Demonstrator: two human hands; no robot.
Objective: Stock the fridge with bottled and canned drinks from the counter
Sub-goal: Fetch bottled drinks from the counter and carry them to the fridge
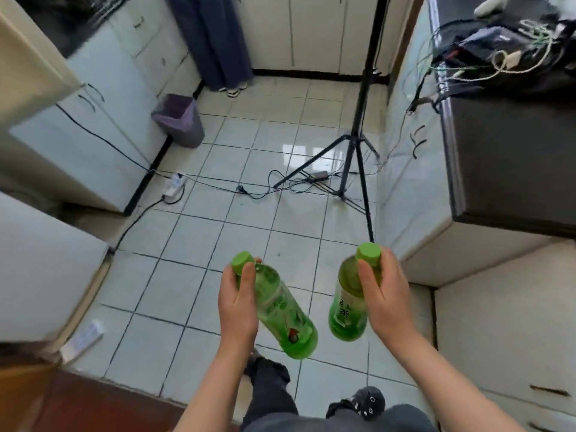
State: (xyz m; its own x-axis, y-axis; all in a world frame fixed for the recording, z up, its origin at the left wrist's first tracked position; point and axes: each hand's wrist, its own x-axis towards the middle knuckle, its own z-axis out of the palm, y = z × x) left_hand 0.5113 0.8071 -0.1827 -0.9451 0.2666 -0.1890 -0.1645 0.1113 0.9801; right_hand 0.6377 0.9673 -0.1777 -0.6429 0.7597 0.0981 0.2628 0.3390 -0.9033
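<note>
My left hand [237, 302] grips a green tea bottle [282, 313] near its neck; the bottle tilts, its base pointing down and to the right. My right hand [385, 296] holds a second green bottle [349, 302] with a green cap, nearly upright. Both bottles hang over the tiled floor in front of me. A white appliance [43, 263], perhaps the fridge, stands at the left edge, seen only in part.
A black tripod [355, 135] stands mid-floor with cables [258, 188] and a power strip [174, 183] around it. A grey bin [182, 120] sits by the left cabinets. A dark counter [511, 157] with wires is at right. Another person's legs [215, 42] are at the back.
</note>
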